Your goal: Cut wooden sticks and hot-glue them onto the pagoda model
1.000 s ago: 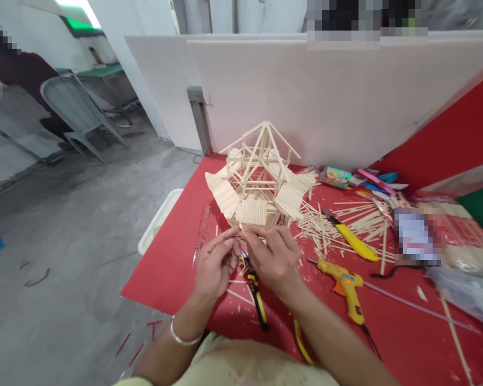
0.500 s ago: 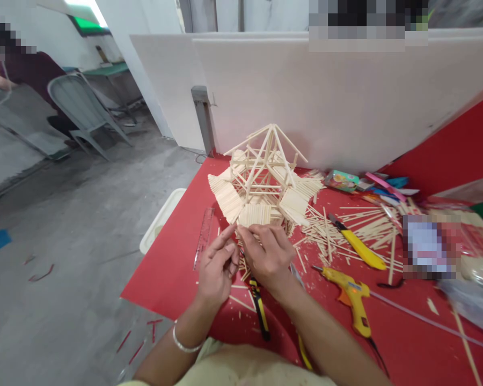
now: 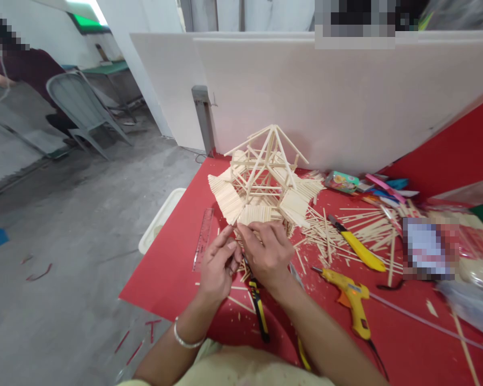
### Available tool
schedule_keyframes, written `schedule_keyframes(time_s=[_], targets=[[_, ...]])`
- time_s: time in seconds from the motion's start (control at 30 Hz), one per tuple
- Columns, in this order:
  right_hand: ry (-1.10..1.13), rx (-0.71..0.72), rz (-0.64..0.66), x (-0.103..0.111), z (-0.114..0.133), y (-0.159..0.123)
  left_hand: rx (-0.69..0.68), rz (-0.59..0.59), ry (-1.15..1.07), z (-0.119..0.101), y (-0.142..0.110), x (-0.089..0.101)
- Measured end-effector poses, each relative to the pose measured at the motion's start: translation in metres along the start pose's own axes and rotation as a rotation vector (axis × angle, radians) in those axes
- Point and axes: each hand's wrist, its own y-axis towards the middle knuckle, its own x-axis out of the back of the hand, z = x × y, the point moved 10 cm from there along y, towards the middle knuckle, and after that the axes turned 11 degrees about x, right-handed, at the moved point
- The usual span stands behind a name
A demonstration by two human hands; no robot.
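A stick-built model house (image 3: pixel 263 182) with a pointed roof frame stands on the red table (image 3: pixel 169 268) near the white partition. My left hand (image 3: pixel 218 265) and my right hand (image 3: pixel 268 252) meet just in front of its lower edge. Fingertips of both hands pinch together at a small thin stick that I can barely make out. Below my hands lies a black-and-yellow tool (image 3: pixel 257 305). I wear a silver bangle (image 3: pixel 185 340) on the left wrist.
A clear ruler (image 3: pixel 203 238) lies left of my hands. To the right are loose sticks (image 3: pixel 358 225), a yellow utility knife (image 3: pixel 356 245), a yellow glue gun (image 3: pixel 352 300) and coloured items. A white tray (image 3: pixel 156 222) sits off the table's left edge. Another person sits far left by a grey chair (image 3: pixel 80 110).
My hands have edged slightly toward the model's lower edge, fingertips staying pinched together. The view shifted a little; nothing else moved.
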Motion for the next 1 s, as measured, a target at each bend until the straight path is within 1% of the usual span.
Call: schedule_keyframes(time_s=[0.3, 0.43, 0.8, 1.0], targets=[[0.021, -0.051, -0.014, -0.002, -0.007, -0.002, 0.009, -0.015, -0.012, -0.001, 0.0, 0.0], [0.026, -0.068, 0.002, -0.005, -0.009, -0.003, 0.012, -0.027, -0.011, -0.001, 0.0, 0.0], [0.03, -0.074, -0.002, -0.006, -0.011, -0.003, 0.015, -0.039, 0.0, -0.002, 0.001, 0.0], [0.036, -0.084, 0.008, -0.007, -0.012, -0.004, -0.005, -0.02, 0.006, -0.003, 0.001, -0.002]])
